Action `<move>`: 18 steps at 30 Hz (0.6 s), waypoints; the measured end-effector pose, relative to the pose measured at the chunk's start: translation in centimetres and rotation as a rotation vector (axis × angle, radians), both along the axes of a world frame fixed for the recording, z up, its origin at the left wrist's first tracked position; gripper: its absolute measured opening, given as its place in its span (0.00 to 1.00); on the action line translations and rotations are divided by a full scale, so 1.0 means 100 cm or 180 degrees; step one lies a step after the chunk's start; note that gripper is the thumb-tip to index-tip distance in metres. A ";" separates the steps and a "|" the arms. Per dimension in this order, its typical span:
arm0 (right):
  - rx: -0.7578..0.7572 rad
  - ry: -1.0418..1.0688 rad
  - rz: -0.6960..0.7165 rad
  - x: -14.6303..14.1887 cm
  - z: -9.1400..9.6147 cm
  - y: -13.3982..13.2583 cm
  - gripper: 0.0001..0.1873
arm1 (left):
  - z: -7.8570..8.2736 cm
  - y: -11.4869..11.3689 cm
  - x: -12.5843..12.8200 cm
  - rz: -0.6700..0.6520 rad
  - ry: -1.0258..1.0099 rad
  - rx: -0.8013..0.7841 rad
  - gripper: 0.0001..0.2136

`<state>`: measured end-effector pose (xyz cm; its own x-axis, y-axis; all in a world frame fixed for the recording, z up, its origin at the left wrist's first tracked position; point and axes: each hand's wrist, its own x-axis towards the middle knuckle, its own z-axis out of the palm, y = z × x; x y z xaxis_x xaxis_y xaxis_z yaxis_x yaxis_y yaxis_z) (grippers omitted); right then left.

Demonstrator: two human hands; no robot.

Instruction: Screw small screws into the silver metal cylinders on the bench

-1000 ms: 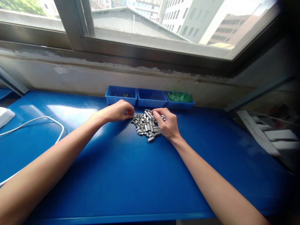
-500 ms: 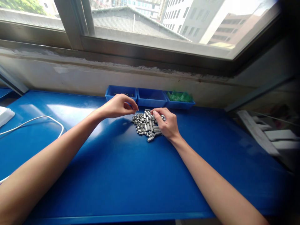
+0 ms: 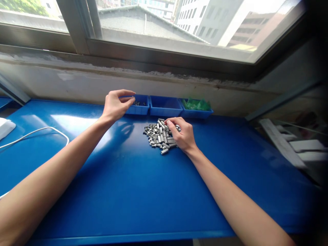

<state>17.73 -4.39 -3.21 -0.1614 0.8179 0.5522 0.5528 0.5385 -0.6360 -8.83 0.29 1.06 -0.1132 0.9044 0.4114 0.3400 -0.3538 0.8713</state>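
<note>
My left hand (image 3: 115, 105) is raised at the left blue bin (image 3: 138, 110), thumb and fingers pinched over its opening. Whatever sits between those fingertips is too small to name. Small dark metal pieces lie inside that bin. A pile of shiny metal parts lies on the table: short screw-like pieces (image 3: 153, 131) on its left side, longer hexagonal standoffs (image 3: 164, 138) on its right. At the right edge of the pile rests my right hand (image 3: 182, 134), fingers curled in and thumb against them. Anything in its grasp is hidden.
Beside the left bin stand a middle blue bin (image 3: 166, 112) and a right bin (image 3: 196, 114) with green pieces. All three line the wall under the window on a blue table (image 3: 133, 198). A white cable (image 3: 48, 127) and white object (image 3: 5, 127) lie at left.
My left hand has moved from above the pile's left edge, left and away from me, to the left bin. My right hand has stayed at the pile.
</note>
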 end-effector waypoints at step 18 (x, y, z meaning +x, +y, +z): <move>0.0018 -0.0022 -0.0014 0.000 0.000 0.000 0.11 | -0.004 -0.012 0.015 -0.2127 0.2545 0.0431 0.15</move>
<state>17.73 -4.38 -3.17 -0.1617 0.8155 0.5557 0.5595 0.5396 -0.6291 -7.29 -0.88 0.61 0.7411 0.6236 0.2487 0.4985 -0.7593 0.4183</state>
